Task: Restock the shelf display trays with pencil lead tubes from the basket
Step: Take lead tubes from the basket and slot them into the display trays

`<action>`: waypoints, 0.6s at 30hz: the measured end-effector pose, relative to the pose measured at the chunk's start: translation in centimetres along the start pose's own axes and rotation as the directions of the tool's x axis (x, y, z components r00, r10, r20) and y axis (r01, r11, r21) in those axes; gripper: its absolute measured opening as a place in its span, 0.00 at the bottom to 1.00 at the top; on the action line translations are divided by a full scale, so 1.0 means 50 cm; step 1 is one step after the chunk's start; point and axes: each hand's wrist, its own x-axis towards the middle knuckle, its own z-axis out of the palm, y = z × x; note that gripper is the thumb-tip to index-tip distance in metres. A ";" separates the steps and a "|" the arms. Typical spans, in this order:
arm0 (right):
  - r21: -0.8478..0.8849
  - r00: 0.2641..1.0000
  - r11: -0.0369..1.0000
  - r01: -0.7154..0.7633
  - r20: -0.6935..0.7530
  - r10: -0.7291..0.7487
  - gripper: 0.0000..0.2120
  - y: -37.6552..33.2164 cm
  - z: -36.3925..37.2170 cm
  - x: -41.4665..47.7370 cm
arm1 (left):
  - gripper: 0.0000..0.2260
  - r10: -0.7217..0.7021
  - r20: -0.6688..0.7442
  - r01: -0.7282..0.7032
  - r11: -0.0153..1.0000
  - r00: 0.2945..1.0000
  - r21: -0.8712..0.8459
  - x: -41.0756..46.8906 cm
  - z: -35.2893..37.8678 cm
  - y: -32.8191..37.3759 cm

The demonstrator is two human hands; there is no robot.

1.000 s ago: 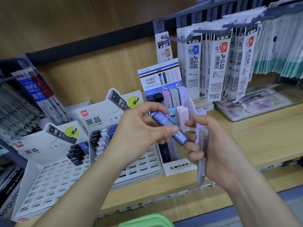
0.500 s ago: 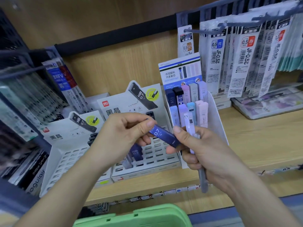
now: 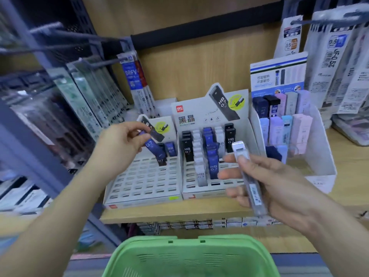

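Note:
My left hand [image 3: 119, 144] pinches a blue 0.7 lead tube [image 3: 153, 147] by its top, tilted, with its lower end over the back rows of the left display tray [image 3: 143, 184]. That tray holds only a few tubes at the back; most slots are bare. My right hand [image 3: 265, 180] grips a clear grey lead tube [image 3: 249, 178] with a white cap, in front of the middle display tray [image 3: 211, 188]. That tray holds rows of black, white and blue tubes. The green basket [image 3: 189, 256] sits below at the bottom edge.
A taller white display box [image 3: 319, 156] with pastel lead cases stands at the right on the wooden shelf [image 3: 179, 214]. Hanging refill packets [image 3: 335, 66] fill the right and packets on hooks [image 3: 85, 92] the left. A dark shelf upright [image 3: 30, 148] runs down the left.
The view has swung left and down. My hands have parted: the left carried the blue tube left over the left tray, and the right now holds only the clear tube.

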 end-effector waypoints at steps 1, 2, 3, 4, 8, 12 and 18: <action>-0.076 0.999 0.997 0.006 -0.034 -0.009 0.17 0.004 0.009 0.002 | 0.08 -0.020 0.003 0.020 1.000 1.000 0.009 -0.002 0.006 -0.016; -0.145 0.997 0.989 0.014 -0.068 -0.024 0.18 0.009 0.016 0.005 | 0.09 -0.036 -0.007 0.036 0.999 0.999 -0.007 -0.005 0.015 -0.028; -0.182 0.995 0.983 0.022 -0.095 -0.040 0.19 0.014 0.023 0.009 | 0.08 -0.051 -0.024 0.050 0.998 0.998 -0.026 -0.006 0.025 -0.036; -0.186 0.993 0.982 0.029 -0.111 -0.051 0.19 0.018 0.027 0.012 | 0.07 -0.050 -0.042 0.049 0.998 0.998 -0.032 -0.004 0.037 -0.041; -0.119 0.993 0.992 0.036 -0.111 -0.049 0.19 0.024 0.043 0.018 | 0.06 0.052 -0.057 -0.050 0.998 0.997 0.048 0.014 0.077 -0.026; -0.109 0.996 0.994 0.021 -0.082 -0.030 0.18 0.028 0.053 0.017 | 0.06 0.088 -0.005 -0.087 0.990 0.996 0.107 0.026 0.096 -0.031; -0.055 0.998 0.997 -0.057 -0.031 0.055 0.16 0.032 0.054 0.018 | 0.06 0.076 0.023 -0.079 0.991 0.997 0.111 0.035 0.097 -0.039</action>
